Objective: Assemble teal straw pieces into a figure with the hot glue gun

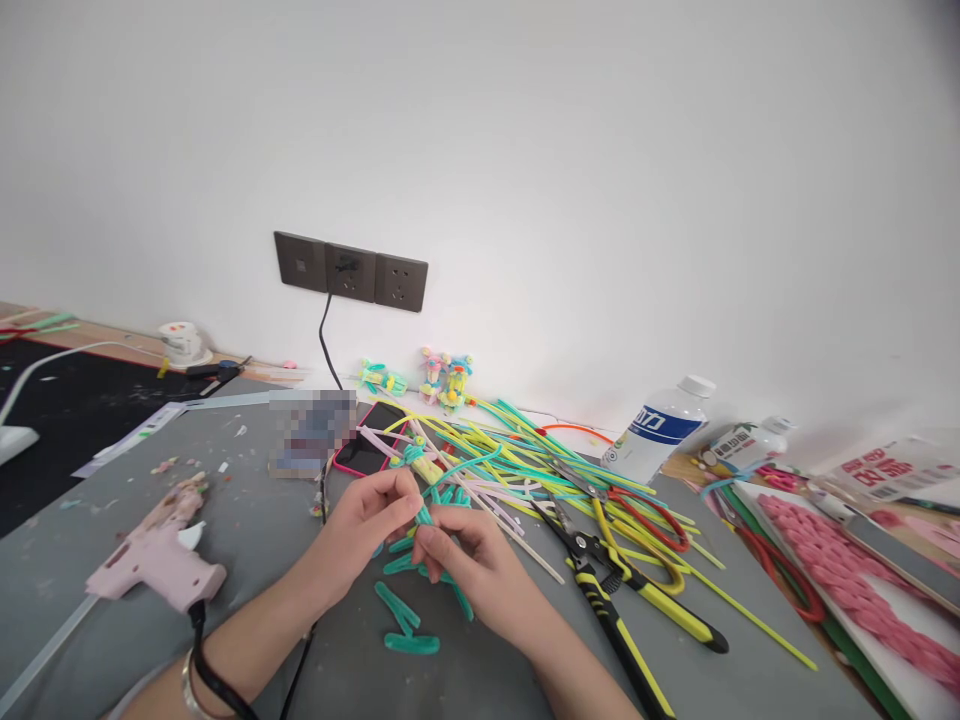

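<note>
As left hand and right hand pinch teal strip | pliers near right | glue gun well left

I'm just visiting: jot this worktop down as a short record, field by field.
Left hand: pinching a teal pipe-cleaner piece
Right hand: fingers on the same piece
Nearest loose items: teal strips
Left side: pink glue gun
Right side: black-and-yellow pliers, white-capped bottle
By the wall: small fuzzy figures
On the wall: socket panel, black cable plugged in
</note>
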Demonstrator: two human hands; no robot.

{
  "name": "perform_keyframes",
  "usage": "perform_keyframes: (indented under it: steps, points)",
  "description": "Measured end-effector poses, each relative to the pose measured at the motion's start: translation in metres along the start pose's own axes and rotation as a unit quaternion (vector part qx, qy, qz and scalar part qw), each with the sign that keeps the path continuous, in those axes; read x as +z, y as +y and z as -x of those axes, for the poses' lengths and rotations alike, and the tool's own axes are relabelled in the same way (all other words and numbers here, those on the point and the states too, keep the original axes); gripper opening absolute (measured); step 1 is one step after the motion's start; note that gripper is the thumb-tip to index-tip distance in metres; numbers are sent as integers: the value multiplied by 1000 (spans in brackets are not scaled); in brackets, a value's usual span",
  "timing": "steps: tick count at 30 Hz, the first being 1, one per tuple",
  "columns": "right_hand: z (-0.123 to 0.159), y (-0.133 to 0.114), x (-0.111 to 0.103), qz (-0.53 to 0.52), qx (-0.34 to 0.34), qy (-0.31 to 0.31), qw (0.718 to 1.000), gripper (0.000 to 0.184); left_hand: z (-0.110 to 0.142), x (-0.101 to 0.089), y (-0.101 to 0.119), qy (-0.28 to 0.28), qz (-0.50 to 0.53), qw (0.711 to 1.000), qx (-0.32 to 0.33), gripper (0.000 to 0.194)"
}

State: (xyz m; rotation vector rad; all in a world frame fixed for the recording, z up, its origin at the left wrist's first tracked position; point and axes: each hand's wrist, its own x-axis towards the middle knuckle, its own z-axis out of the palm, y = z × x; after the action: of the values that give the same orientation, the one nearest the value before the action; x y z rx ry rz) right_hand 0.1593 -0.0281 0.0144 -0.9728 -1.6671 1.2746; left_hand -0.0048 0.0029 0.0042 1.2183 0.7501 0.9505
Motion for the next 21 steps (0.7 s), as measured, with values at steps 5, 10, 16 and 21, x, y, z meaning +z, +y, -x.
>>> perform_keyframes:
  steps: [5,10,16,21]
  points:
    - [1,3,1,-16,6,-1,1000,48,-1,0,1,1,-19,1000,22,38]
    - [1,1,1,-21,13,3,1000,51,0,-1,1,7,-35,999,25,40]
    - [0,-1,0,-33,13,-1,999,51,0,0,1,15,-26,1000,3,45]
    - [0,-1,-4,-55,18,-17,998,51,-1,1,3,29,-37,999,19,42]
